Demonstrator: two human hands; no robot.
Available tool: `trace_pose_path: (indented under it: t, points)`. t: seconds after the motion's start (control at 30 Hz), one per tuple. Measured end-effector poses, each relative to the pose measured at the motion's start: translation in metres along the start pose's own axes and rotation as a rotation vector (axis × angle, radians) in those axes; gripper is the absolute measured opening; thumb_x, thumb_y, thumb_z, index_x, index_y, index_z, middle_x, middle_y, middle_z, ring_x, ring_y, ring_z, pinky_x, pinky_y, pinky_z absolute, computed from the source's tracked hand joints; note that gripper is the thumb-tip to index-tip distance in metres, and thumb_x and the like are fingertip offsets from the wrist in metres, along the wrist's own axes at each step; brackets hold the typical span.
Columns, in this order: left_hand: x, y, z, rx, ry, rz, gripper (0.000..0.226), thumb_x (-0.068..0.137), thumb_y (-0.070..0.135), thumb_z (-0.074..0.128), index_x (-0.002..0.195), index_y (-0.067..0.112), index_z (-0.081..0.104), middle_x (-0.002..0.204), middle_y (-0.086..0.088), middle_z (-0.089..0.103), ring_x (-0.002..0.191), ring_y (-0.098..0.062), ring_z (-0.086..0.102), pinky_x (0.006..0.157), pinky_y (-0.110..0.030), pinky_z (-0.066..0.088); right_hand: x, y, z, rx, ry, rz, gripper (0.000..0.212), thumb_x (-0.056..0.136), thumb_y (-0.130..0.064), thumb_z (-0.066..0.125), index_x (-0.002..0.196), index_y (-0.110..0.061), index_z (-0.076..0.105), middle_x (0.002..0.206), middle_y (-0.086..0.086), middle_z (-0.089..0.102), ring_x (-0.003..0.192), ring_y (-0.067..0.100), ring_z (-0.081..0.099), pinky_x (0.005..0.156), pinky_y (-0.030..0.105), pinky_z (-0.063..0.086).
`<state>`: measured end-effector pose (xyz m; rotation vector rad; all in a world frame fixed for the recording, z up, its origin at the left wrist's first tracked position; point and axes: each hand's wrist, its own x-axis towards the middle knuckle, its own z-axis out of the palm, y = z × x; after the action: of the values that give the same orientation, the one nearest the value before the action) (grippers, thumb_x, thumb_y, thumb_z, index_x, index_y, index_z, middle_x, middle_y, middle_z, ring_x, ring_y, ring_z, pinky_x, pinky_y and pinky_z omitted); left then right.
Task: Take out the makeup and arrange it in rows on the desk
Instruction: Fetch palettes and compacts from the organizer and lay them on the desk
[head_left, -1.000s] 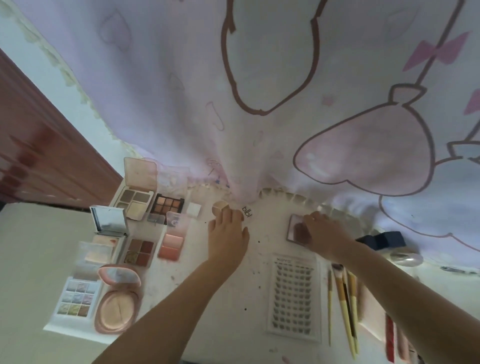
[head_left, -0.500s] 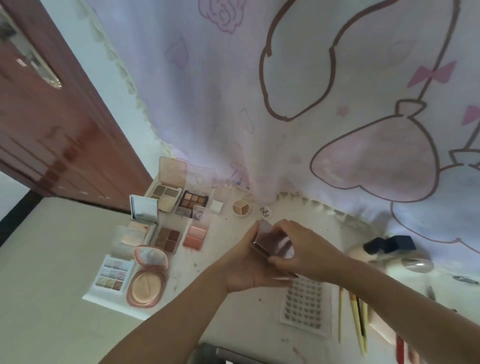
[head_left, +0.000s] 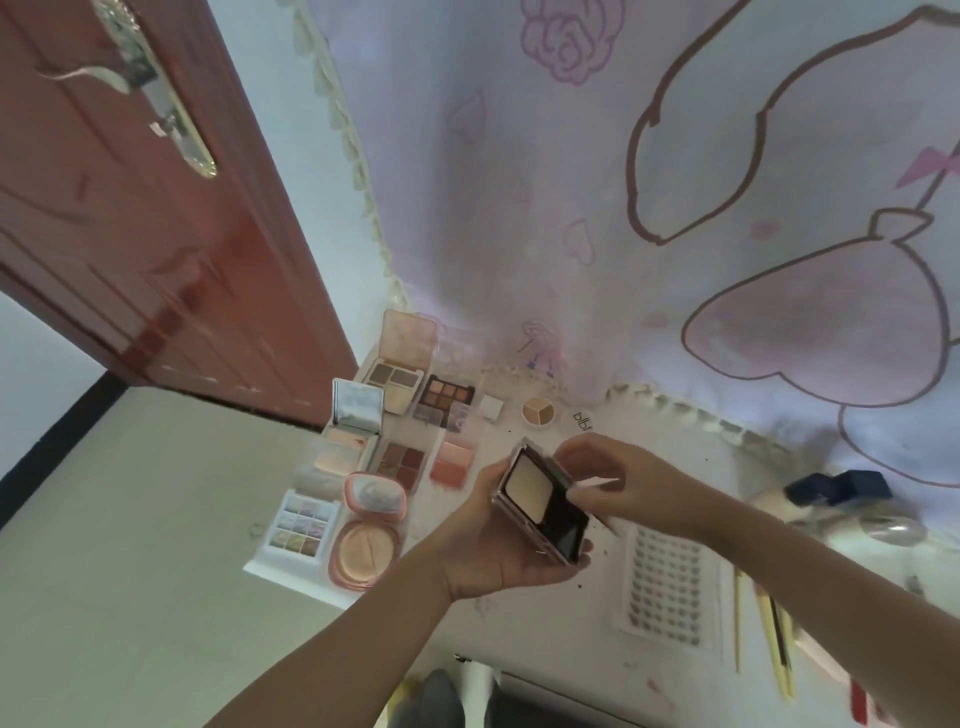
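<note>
Head view: left hand (head_left: 498, 540) cradling open mirrored rectangular powder compact (head_left: 543, 503), right hand (head_left: 618, 480) pinching lid edge; tilted w/ loose hold, could slip onto round pink cushion compact (head_left: 366, 540).

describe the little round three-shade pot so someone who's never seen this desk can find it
Start at the pink cartoon-print cloth hanging behind the white desk. Along its frilled hem runs the back row of open makeup palettes; the small round cream-rimmed pot sits at that row's right end, beside a small white square compact. It is the only small round one, its pan split into three tan and beige wedges.
</note>
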<state>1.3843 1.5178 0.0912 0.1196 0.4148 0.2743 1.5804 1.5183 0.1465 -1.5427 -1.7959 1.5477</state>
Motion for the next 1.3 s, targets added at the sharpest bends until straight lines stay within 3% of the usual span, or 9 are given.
trace_pose_path:
  t: [0.2, 0.3, 0.43, 0.83, 0.93, 1.03, 1.1, 1.17, 1.3]
  points:
    - [0.001, -0.007, -0.011, -0.103, 0.071, -0.030, 0.067, 0.078, 0.044, 0.064, 0.130, 0.002, 0.053, 0.127, -0.028, 0.048, 0.120, -0.041, 0.043, 0.094, -0.042, 0.047, 0.029, 0.015, -0.023, 0.241, 0.094, 0.195, 0.028, 0.095, -0.030, 0.051, 0.096, -0.010, 0.070, 0.081, 0.002, 0.071, 0.074, 0.014, 0.067, 0.066, 0.022, 0.051]
    - [0.013, -0.010, -0.019, -0.190, 0.337, 0.134, 0.044, 0.084, 0.030, 0.055, 0.119, 0.003, 0.056, 0.120, -0.027, 0.056, 0.117, -0.045, 0.051, 0.094, -0.055, 0.046, 0.052, 0.034, -0.023, 0.045, 0.138, 0.192, 0.032, 0.095, -0.034, 0.052, 0.088, -0.009, 0.069, 0.079, 0.003, 0.065, 0.074, 0.015, 0.060, 0.073, 0.025, 0.044]
    - [0.028, -0.011, -0.033, -0.269, 0.645, 0.256, 0.021, 0.094, 0.015, 0.047, 0.113, 0.006, 0.048, 0.117, -0.030, 0.057, 0.103, -0.045, 0.059, 0.071, -0.058, 0.054, 0.078, 0.046, -0.021, -0.226, 0.134, 0.140, 0.036, 0.096, -0.032, 0.049, 0.070, -0.010, 0.059, 0.066, 0.001, 0.052, 0.061, 0.012, 0.047, 0.063, 0.024, 0.034]
    - [0.032, 0.005, -0.025, -0.304, 0.930, 0.372, 0.008, 0.096, 0.008, 0.047, 0.090, 0.003, 0.049, 0.111, -0.033, 0.052, 0.113, -0.045, 0.051, 0.103, -0.053, 0.040, 0.128, 0.051, -0.011, -0.232, 0.104, 0.057, 0.042, 0.097, -0.020, 0.050, 0.055, -0.023, 0.048, 0.055, -0.009, 0.042, 0.050, -0.004, 0.044, 0.056, 0.009, 0.034]
    - [0.030, 0.005, -0.021, -0.276, 0.960, 0.347, 0.009, 0.097, 0.009, 0.047, 0.089, 0.004, 0.047, 0.103, -0.030, 0.053, 0.111, -0.045, 0.051, 0.102, -0.053, 0.041, 0.127, 0.052, -0.008, -0.248, 0.086, 0.056, 0.036, 0.097, -0.021, 0.050, 0.062, -0.023, 0.055, 0.061, -0.008, 0.050, 0.057, -0.002, 0.048, 0.057, 0.005, 0.034]
    - [0.027, 0.006, -0.020, -0.250, 0.974, 0.330, 0.013, 0.096, 0.010, 0.049, 0.106, 0.003, 0.046, 0.118, -0.033, 0.048, 0.113, -0.047, 0.050, 0.100, -0.053, 0.043, 0.122, 0.050, -0.011, -0.245, 0.093, 0.013, 0.026, 0.096, -0.023, 0.051, 0.071, -0.029, 0.059, 0.073, -0.008, 0.059, 0.072, 0.007, 0.056, 0.070, 0.012, 0.036]
    - [0.026, 0.004, -0.016, -0.219, 0.975, 0.308, 0.019, 0.095, 0.010, 0.051, 0.112, 0.004, 0.043, 0.122, -0.031, 0.046, 0.114, -0.047, 0.049, 0.099, -0.053, 0.043, 0.111, 0.045, -0.020, -0.221, 0.172, 0.013, 0.013, 0.095, -0.024, 0.053, 0.099, -0.026, 0.066, 0.094, -0.009, 0.061, 0.089, 0.008, 0.057, 0.078, 0.018, 0.038]
    - [0.028, -0.005, -0.009, -0.167, 0.977, 0.271, 0.020, 0.096, 0.010, 0.050, 0.113, 0.005, 0.042, 0.121, -0.028, 0.045, 0.115, -0.045, 0.048, 0.098, -0.053, 0.042, 0.090, 0.042, -0.034, -0.260, 0.265, 0.030, 0.028, 0.095, -0.022, 0.052, 0.121, -0.017, 0.060, 0.109, -0.006, 0.059, 0.101, 0.009, 0.056, 0.085, 0.019, 0.039]
    - [0.046, -0.039, 0.004, 0.098, 0.966, 0.153, 0.008, 0.097, 0.011, 0.047, 0.095, 0.004, 0.050, 0.100, -0.018, 0.054, 0.105, -0.032, 0.052, 0.099, -0.046, 0.040, 0.025, 0.064, -0.047, -0.453, 0.223, 0.250, 0.033, 0.098, -0.025, 0.044, 0.128, -0.015, 0.054, 0.127, 0.002, 0.057, 0.114, 0.016, 0.055, 0.096, 0.026, 0.041]
